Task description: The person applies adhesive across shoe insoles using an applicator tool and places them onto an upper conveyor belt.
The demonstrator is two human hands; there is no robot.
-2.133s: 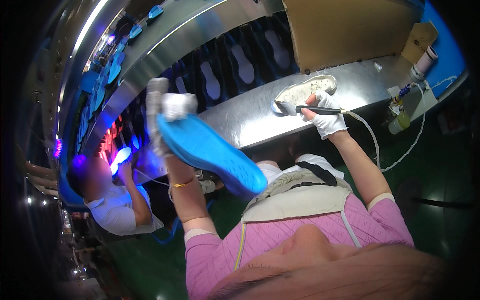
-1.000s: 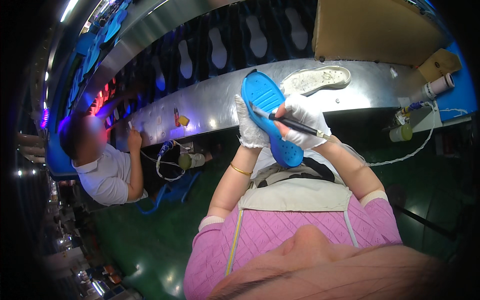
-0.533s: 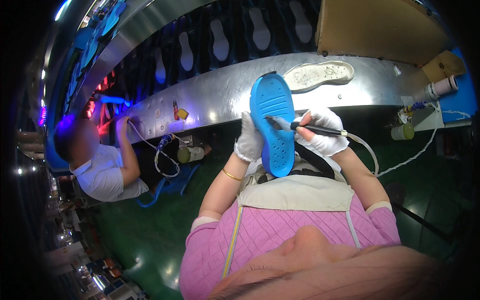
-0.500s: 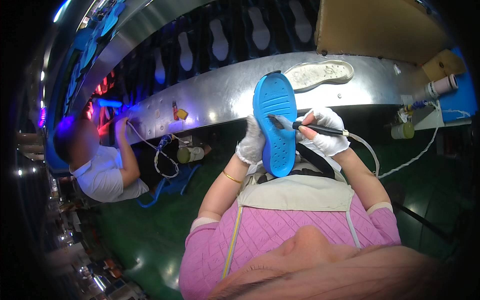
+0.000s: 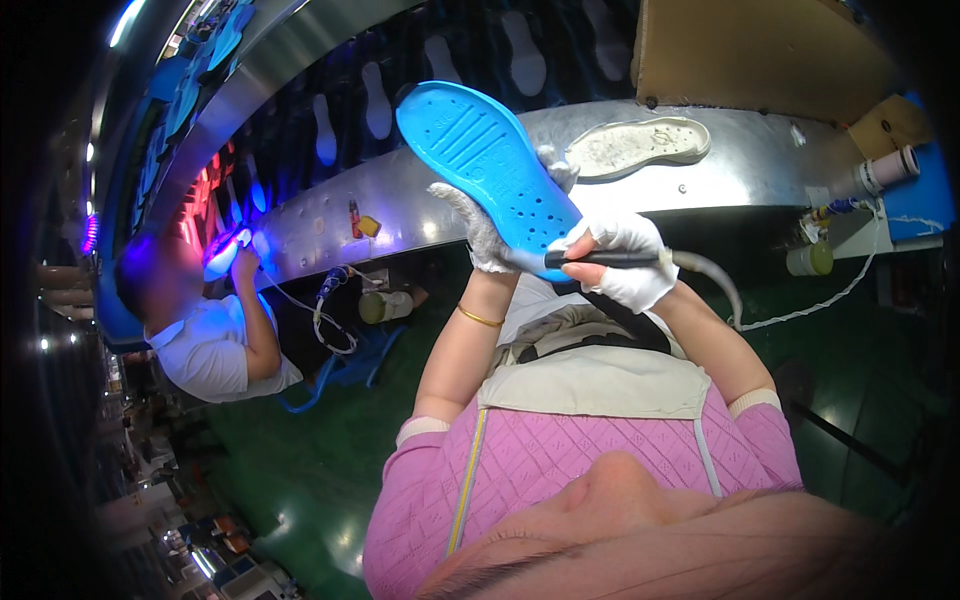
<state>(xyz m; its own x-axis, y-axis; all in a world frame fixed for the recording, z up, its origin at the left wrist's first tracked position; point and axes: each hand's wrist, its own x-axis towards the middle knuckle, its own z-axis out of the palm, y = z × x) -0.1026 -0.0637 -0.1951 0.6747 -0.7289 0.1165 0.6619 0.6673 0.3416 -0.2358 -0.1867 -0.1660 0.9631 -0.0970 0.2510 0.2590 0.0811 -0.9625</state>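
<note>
My left hand (image 5: pixel 480 235), in a white glove, grips a blue shoe sole (image 5: pixel 478 150) from below, fingers along both of its edges. The sole is tilted, its far end pointing up and left, its patterned face with grooves and small holes toward me. In my right hand (image 5: pixel 632 262), gloved with bare fingertips, is a brush (image 5: pixel 605 260) with a black handle and a pale tube running from its back end. The brush's blurred tip lies at the near end of the sole, by my left palm; whether it touches cannot be told. A white sole (image 5: pixel 640 147) rests on the metal ledge beyond.
A metal ledge (image 5: pixel 740 170) runs across in front of me, beside a dark conveyor (image 5: pixel 420 95) carrying several soles. A brown board (image 5: pixel 760 60) stands at the right. The tube (image 5: pixel 810 315) loops at my right. To the left a co-worker (image 5: pixel 225 345) holds a lit sole.
The blue sole has swung up and left and tilted over. My right hand with the brush has shifted from the sole's middle to its near end. The co-worker's hand now has a sole.
</note>
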